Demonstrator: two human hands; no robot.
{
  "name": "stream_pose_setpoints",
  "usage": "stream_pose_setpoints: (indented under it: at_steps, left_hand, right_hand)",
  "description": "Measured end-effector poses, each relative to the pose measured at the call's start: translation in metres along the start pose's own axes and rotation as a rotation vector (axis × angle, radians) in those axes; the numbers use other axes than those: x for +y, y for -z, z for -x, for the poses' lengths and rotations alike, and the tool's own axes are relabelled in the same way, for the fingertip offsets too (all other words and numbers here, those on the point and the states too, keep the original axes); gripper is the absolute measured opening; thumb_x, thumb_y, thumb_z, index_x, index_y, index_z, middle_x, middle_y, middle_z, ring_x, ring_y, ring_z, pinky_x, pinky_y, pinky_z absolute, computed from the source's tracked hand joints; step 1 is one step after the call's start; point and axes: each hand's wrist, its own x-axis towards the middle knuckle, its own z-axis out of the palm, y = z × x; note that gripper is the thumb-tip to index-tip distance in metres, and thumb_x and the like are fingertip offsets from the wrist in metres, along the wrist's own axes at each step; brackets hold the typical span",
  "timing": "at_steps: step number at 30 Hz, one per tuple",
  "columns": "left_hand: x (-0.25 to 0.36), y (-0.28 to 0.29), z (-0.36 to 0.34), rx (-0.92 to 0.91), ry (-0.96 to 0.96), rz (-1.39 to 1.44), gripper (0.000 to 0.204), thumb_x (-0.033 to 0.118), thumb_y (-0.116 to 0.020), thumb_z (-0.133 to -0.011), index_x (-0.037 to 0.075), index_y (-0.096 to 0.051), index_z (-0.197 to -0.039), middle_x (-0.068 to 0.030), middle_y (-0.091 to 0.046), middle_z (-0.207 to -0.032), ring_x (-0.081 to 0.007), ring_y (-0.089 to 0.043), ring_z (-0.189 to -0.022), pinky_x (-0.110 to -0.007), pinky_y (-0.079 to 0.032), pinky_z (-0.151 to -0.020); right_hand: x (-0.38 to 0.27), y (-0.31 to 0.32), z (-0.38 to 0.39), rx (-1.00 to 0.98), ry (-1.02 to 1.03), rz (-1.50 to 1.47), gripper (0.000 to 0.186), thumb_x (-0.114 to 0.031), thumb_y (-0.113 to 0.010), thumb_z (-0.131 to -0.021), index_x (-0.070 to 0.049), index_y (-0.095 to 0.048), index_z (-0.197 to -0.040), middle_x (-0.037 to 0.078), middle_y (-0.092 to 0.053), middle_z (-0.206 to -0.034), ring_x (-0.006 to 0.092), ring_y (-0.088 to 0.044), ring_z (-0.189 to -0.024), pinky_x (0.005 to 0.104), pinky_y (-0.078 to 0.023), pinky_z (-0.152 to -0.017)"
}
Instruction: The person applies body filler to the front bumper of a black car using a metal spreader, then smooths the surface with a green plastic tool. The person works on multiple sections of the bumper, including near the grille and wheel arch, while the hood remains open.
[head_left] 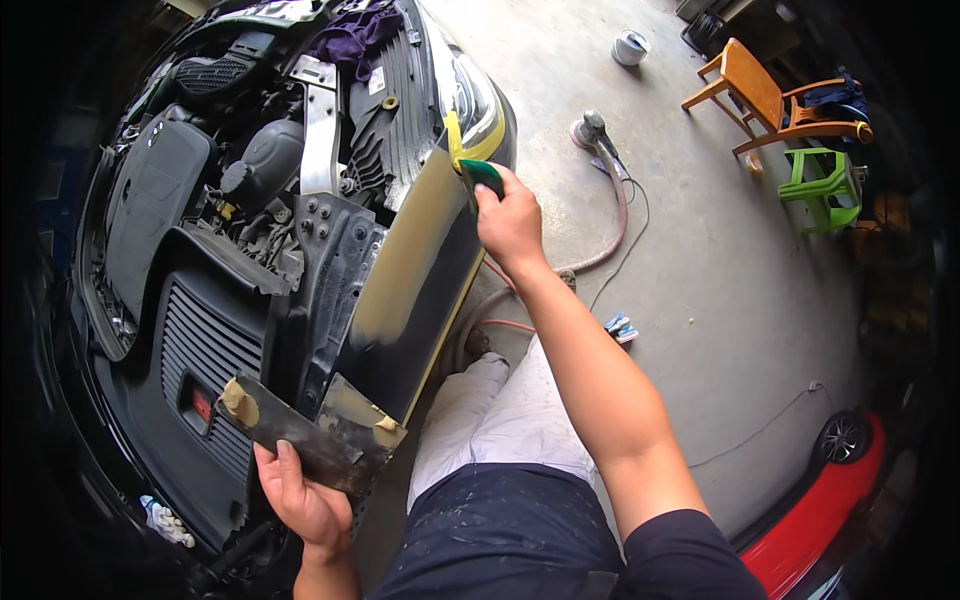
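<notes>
My right hand (512, 222) pinches a green putty spreader (483, 178). Its edge is at the top of the dark car's fender (405, 265), beside yellow masking tape (454, 140) that runs along the headlight (476, 98). A broad tan band of filler coats this panel, with black paint below it. Lower left, my left hand (303, 502) grips a dark, flat mixing board (305, 440) from beneath, fingers partly hidden under it. Tan dabs of putty (238, 403) sit on the board's left end and right corner.
The open engine bay (165, 180) fills the left, a purple cloth (355, 40) at its far edge. On the floor lie a sander (592, 130) with a hose, a can (630, 48) and gloves (620, 328). An orange chair (750, 85), green stool (822, 190) and red car (820, 510) stand right.
</notes>
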Motion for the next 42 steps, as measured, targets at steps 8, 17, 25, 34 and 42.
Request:
stream_pose_setpoints:
  at_steps: [8, 17, 25, 34, 42]
  left_hand:
    - [-0.004, 0.001, 0.003, 0.018, 0.029, -0.007, 0.035, 0.006, -0.043, -0.104, -0.003, -0.044, -0.137, -0.0109, -0.061, -0.123, -0.0183, -0.06, -0.11, -0.033, -0.044, -0.102]
    - [-0.007, -0.001, 0.002, 0.05, 0.057, -0.002, 0.033, 0.006, -0.043, -0.104, -0.002, -0.045, -0.136, -0.0103, -0.061, -0.12, -0.0179, -0.06, -0.108, -0.033, -0.046, -0.1]
    - [-0.008, -0.005, 0.001, 0.025, 0.053, -0.029, 0.036, 0.007, -0.043, -0.105, -0.002, -0.043, -0.139, -0.0106, -0.06, -0.124, -0.0181, -0.059, -0.11, -0.033, -0.044, -0.102]
    - [-0.01, -0.01, 0.004, 0.022, 0.053, -0.044, 0.034, 0.007, -0.044, -0.104, -0.003, -0.045, -0.137, -0.0102, -0.061, -0.121, -0.0174, -0.06, -0.108, -0.032, -0.044, -0.1]
    - [-0.011, -0.009, -0.003, -0.04, -0.153, -0.127, 0.036, 0.006, -0.044, -0.104, -0.002, -0.044, -0.139, -0.0119, -0.06, -0.127, -0.0205, -0.059, -0.115, -0.035, -0.043, -0.105]
  right_hand:
    - [0.001, -0.021, -0.014, -0.002, 0.114, 0.103, 0.028, -0.006, -0.056, -0.09, -0.006, -0.068, -0.115, 0.019, -0.067, -0.106, 0.0382, -0.064, -0.1, 0.0421, -0.051, -0.09]
    - [0.01, -0.02, 0.023, -0.072, 0.431, 0.135, 0.042, 0.008, -0.052, -0.077, -0.008, -0.068, -0.111, 0.016, -0.066, -0.103, 0.0371, -0.058, -0.097, 0.0433, -0.046, -0.089]
    - [0.002, -0.028, 0.118, -0.218, 0.495, 0.13, 0.051, 0.01, -0.054, -0.071, -0.007, -0.067, -0.117, 0.011, -0.064, -0.107, 0.0328, -0.056, -0.097, 0.0407, -0.045, -0.087]
    - [0.003, -0.03, 0.178, -0.292, 0.461, 0.115, 0.051, 0.008, -0.057, -0.073, -0.006, -0.065, -0.121, 0.01, -0.064, -0.11, 0.0313, -0.058, -0.098, 0.041, -0.047, -0.089]
    - [-0.007, 0.044, 0.131, -0.221, -0.213, -0.482, 0.027, -0.005, -0.056, -0.096, -0.001, -0.055, -0.123, 0.007, -0.066, -0.103, 0.0134, -0.061, -0.089, 0.0287, -0.051, -0.081]
